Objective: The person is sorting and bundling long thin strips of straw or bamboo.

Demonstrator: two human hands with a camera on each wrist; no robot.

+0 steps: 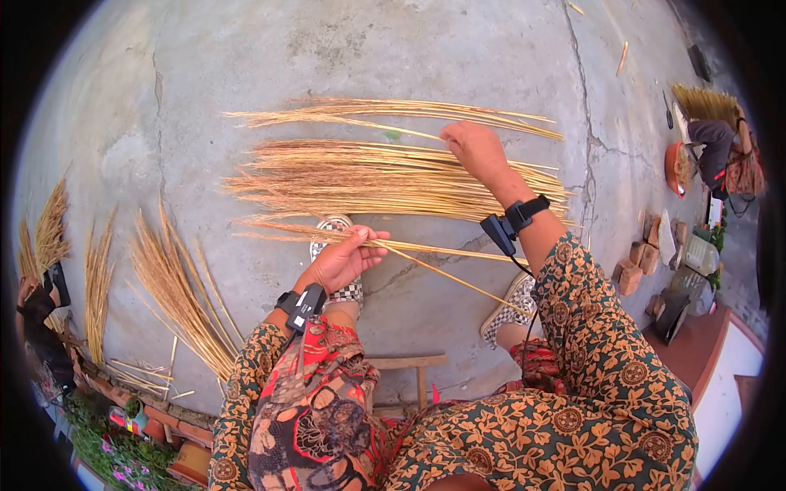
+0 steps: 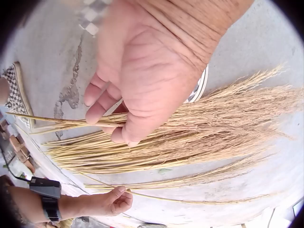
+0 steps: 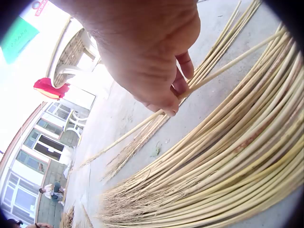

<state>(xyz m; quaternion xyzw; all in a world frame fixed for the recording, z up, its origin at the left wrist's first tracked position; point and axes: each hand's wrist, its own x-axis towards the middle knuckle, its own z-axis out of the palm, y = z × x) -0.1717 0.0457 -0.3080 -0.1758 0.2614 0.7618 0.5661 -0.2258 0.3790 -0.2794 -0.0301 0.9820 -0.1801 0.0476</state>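
In the head view my left hand pinches several straw stalks between thumb and fingers, over a checkered shoe. My right hand pinches one stalk near the right end of a thin upper row of stalks. Between the hands a wide bundle lies flat on the concrete, feathery heads to the left. The right wrist view shows the single stalk running through the fingertips of the right hand. The left wrist view shows the palm of the left hand above the bundle.
More straw bundles lie at the left. Other people sit at the far left and far right, the latter beside an orange basin. Bricks lie at the right; a wooden stool bar shows between the legs.
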